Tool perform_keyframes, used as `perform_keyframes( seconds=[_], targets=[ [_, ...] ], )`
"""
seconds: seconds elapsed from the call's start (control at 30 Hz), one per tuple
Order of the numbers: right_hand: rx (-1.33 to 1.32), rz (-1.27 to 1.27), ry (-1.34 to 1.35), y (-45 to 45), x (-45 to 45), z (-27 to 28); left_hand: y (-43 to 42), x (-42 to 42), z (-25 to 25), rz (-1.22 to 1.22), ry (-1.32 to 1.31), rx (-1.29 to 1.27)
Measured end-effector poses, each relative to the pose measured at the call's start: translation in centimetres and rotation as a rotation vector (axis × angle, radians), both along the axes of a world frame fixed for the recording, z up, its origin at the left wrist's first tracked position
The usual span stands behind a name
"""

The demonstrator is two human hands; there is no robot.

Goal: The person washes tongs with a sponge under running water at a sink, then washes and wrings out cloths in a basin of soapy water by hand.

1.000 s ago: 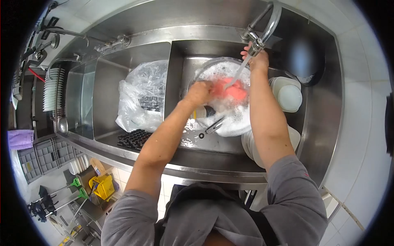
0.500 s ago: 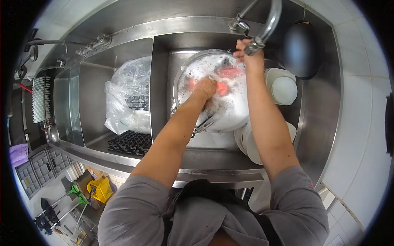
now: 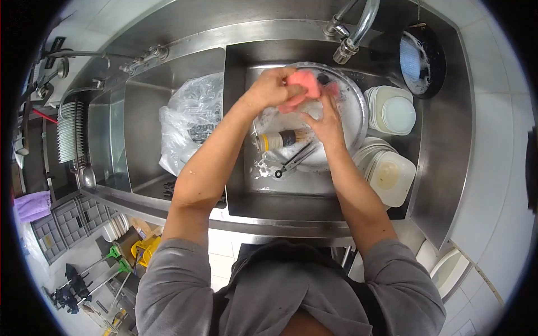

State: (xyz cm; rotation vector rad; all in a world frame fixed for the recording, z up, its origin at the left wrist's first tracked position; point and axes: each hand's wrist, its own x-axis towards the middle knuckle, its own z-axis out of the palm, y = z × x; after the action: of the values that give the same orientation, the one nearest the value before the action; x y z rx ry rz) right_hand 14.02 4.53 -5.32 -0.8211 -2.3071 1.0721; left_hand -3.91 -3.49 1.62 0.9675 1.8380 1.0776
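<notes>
My left hand (image 3: 272, 88) is closed on a folded, wet pink cloth (image 3: 303, 82) above a large round metal basin (image 3: 364, 106) of soapy water. Just right of it, my right hand (image 3: 327, 120) has its thumb and fingers spread, with the fingertips close to the cloth's right end; whether they touch it I cannot tell. Under my forearms, a thick brush (image 3: 273, 141) with a yellow band lies across the basin's left side. Black tongs (image 3: 296, 159) rest below it, partly in the foam.
Stacked pale dishes (image 3: 399, 115) and more plates (image 3: 395, 179) stand right of the basin. A wet black pan (image 3: 439, 64) leans at the sink's back right corner, near the faucet (image 3: 344, 53). Clear plastic bags (image 3: 193, 117) fill part of the left sink.
My left hand has lifted the pink cloth out of the foam. My right hand has come down from the faucet to the basin. Brush and tongs show more plainly.
</notes>
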Motion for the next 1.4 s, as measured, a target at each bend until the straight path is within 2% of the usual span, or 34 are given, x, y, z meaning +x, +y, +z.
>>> perform_keyframes(
  seconds=[0.03, 0.07, 0.1, 0.13, 0.2, 0.23, 0.3, 0.37, 0.4, 0.47, 0.53, 0.6, 0.67, 0.7, 0.77, 0.8, 0.9, 0.93, 0.97, 1.03, 1.1, 1.13, 1.2, 1.23, 1.3, 1.33, 1.4],
  targets=[
    [0.0, 0.03, 0.082, -0.2, -1.0, 1.0, -0.3, 0.3, 1.6, 0.003, 0.003, -0.002],
    [0.003, 0.061, 0.165, -0.1, -2.1, 1.5, -0.4, 0.7, 3.2, -0.005, -0.142, 0.081],
    [-0.169, 0.055, 0.269, 0.6, -3.1, 0.5, -0.6, 1.0, 4.1, -0.01, -0.289, 0.167],
    [-0.169, 0.065, 0.268, 1.2, -3.5, 0.7, -1.1, 1.4, 3.4, 0.0, -0.288, 0.17],
    [-0.203, -0.103, 0.111, 2.6, -3.5, 1.4, -2.3, 2.3, 0.1, 0.102, -0.181, 0.324],
    [-0.188, -0.188, 0.003, 3.0, -2.5, 0.4, -3.5, 3.4, -0.9, 0.154, 0.126, 0.007],
    [-0.145, -0.336, -0.151, 3.2, -0.2, -2.6, -5.9, 7.2, -8.1, -0.009, 0.627, -0.252],
    [-0.111, -0.43, -0.177, 0.9, 1.9, -2.5, -7.0, 9.9, -7.5, -0.36, 0.761, -0.632],
    [-0.104, -0.458, -0.151, -1.0, 2.8, -1.6, -7.1, 10.0, -7.7, -0.356, 0.757, -0.627],
    [-0.246, -0.394, -0.376, -4.3, 5.1, -2.2, -7.3, 9.8, -8.0, -0.482, 0.646, -0.626],
    [-0.168, -0.393, -0.43, -7.6, 6.7, -4.8, -8.1, 9.3, -4.7, -0.486, 0.601, -0.603],
    [-0.102, -0.39, -0.476, -9.3, 6.6, -6.3, -9.6, 8.6, -1.3, -0.556, 0.529, -0.755],
    [0.003, -0.391, -0.473, -10.4, 6.0, -7.1, -13.4, 7.9, 1.7, -0.494, 0.539, -0.694],
    [-0.139, -0.415, -0.531, -10.4, 5.3, -6.6, -15.5, 7.7, 3.8, -0.471, 0.537, -0.68],
    [-0.245, -0.452, -0.524, -10.2, 4.5, -6.6, -20.3, 7.8, 5.8, -0.361, 0.471, -0.684],
    [-0.345, -0.494, -0.518, -10.0, 4.2, -6.6, -22.8, 7.9, 6.2, -0.309, 0.382, -0.631],
    [-0.385, -0.541, -0.421, -10.0, 4.7, -7.5, -29.0, 9.5, 8.7, -0.105, 0.12, -0.441],
    [-0.43, -0.543, -0.353, -10.0, 5.1, -7.5, -30.5, 10.2, 9.4, -0.051, -0.003, -0.47],
    [-0.381, -0.501, -0.222, -10.3, 6.1, -7.2, -32.0, 11.5, 9.0, 0.035, -0.051, -0.413],
    [-0.72, -0.456, -0.113, -11.7, 8.5, -4.5, -33.8, 13.5, 8.2, 0.197, -0.133, -0.367],
    [-0.952, -0.469, -0.078, -15.2, 9.9, 2.7, -33.6, 14.3, 5.1, 0.286, -0.145, -0.259],
    [-0.939, -0.467, -0.076, -16.3, 11.1, 3.2, -33.2, 14.8, 4.2, 0.377, -0.157, -0.164],
    [-0.802, -0.245, -0.034, -18.1, 13.2, 3.5, -29.5, 13.0, 3.9, 0.373, 0.015, -0.245],
    [-0.791, -0.244, -0.032, -18.8, 13.9, 3.6, -27.2, 11.7, 3.9, 0.374, 0.067, -0.311],
    [-0.639, -0.082, -0.074, -19.2, 14.4, 3.7, -22.8, 9.2, 0.3, 0.453, 0.292, -0.134],
    [-0.627, -0.086, -0.073, -19.1, 14.5, 3.8, -20.7, 7.7, -0.2, 0.446, 0.354, -0.216],
    [-0.455, 0.017, -0.273, -19.2, 14.8, 4.0, -17.2, 4.8, -1.6, 0.422, 0.505, -0.332]
  ],
)
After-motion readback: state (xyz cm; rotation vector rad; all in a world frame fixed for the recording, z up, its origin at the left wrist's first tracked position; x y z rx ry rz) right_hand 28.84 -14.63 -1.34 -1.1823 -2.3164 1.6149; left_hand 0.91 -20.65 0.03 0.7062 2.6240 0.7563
